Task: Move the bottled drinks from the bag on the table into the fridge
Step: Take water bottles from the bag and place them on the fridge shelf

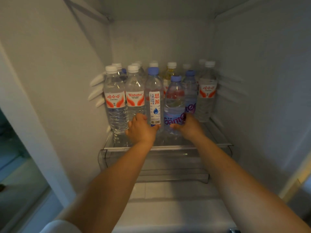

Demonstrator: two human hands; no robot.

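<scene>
Both arms reach into an open fridge. My left hand (140,129) grips the base of a tall clear bottle with a blue cap and a white label (154,98), upright on the glass shelf (218,132). My right hand (187,125) holds the lower part of a shorter blue-capped bottle with a blue-purple label (174,105), right beside the first. Around them stand several water bottles: two white-capped ones with red labels (116,100) at the left, one (207,91) at the right, another blue-capped one (190,91) behind, and a yellowish drink (170,73) at the back.
The fridge's white side walls (70,73) close in on both sides, with shelf ribs at the left. Under the shelf sits a clear drawer (151,163). The shelf's front right part (217,137) carries no bottle. The bag and table are out of view.
</scene>
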